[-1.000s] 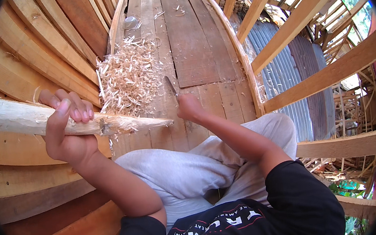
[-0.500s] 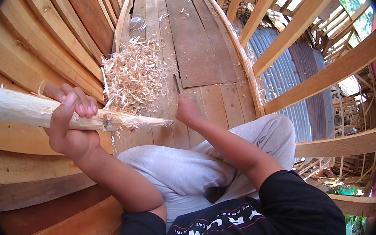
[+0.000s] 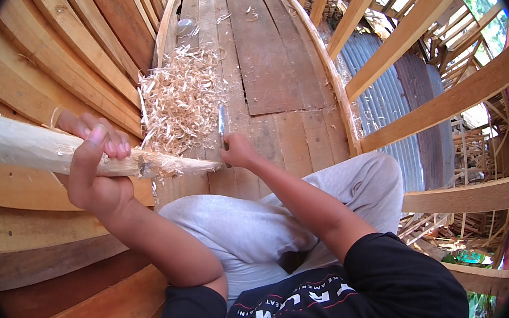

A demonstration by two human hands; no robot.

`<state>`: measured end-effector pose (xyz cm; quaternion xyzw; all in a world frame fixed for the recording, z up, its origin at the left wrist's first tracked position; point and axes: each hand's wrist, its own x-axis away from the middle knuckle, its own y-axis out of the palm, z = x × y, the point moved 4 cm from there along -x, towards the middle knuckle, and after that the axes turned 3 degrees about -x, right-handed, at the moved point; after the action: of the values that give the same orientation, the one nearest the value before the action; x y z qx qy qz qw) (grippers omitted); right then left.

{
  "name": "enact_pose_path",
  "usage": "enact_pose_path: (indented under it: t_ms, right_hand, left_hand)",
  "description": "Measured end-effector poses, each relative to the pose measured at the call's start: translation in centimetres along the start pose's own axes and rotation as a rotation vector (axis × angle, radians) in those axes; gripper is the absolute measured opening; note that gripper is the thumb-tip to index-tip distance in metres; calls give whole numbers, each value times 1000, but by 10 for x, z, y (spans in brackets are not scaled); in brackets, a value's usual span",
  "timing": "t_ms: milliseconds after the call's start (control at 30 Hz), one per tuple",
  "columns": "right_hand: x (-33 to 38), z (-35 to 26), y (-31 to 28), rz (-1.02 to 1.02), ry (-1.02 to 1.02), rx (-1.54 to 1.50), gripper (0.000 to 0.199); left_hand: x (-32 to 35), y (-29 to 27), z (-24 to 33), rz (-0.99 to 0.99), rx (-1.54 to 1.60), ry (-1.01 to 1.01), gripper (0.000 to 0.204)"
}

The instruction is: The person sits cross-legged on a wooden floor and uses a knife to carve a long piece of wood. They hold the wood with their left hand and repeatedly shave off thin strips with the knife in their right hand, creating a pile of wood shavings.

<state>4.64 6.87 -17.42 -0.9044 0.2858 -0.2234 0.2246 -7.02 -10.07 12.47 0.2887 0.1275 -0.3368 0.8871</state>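
A thick, pale peeled pole comes in from the left edge and narrows to a rough carved point near the middle. My left hand is wrapped round it, a little behind the splintered start of the taper. In my closed right hand is a knife, its blade pointing away from me and catching light. That fist is just right of the pole's tip, very near it; whether they touch I cannot tell. The knife's handle is hidden in my fingers.
Curled wood shavings lie heaped on the plank floor beyond the pole. A small clear container stands farther off. Wooden boards line the left side; a slatted railing runs along the right, with corrugated metal sheets behind it.
My right hand has moved left with the knife, closer to the pole's tip, and the blade has turned to show its bright face. My left hand keeps its grip in almost the same place.
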Motion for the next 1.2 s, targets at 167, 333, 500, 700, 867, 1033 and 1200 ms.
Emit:
enact_pose_path:
  t_ms: [167,333,500,700,867,1033,1200]
  right_hand:
    - [11,5,-20,386,-119,229,25]
    - [44,17,-18,178,168,402,17]
    - [49,23,11,-17,141,335,17]
    - [39,7,20,-6,21,284,17]
    - [51,11,15,-1,52,271,16]
    - [42,15,12,-122,52,289,19]
    - [29,18,10,-200,21,252,17]
  left_hand:
    - [4,-2,6,-7,-101,25,14]
    - [4,-9,8,11,-46,23,16]
    - [2,-9,10,-7,41,5,16]
    - [5,-14,19,36,35,-3,17]
    - [8,-17,24,43,-1,-7,17]
    - [5,-20,22,10,35,-9,16]
    - [7,-21,23,13,31,25,16]
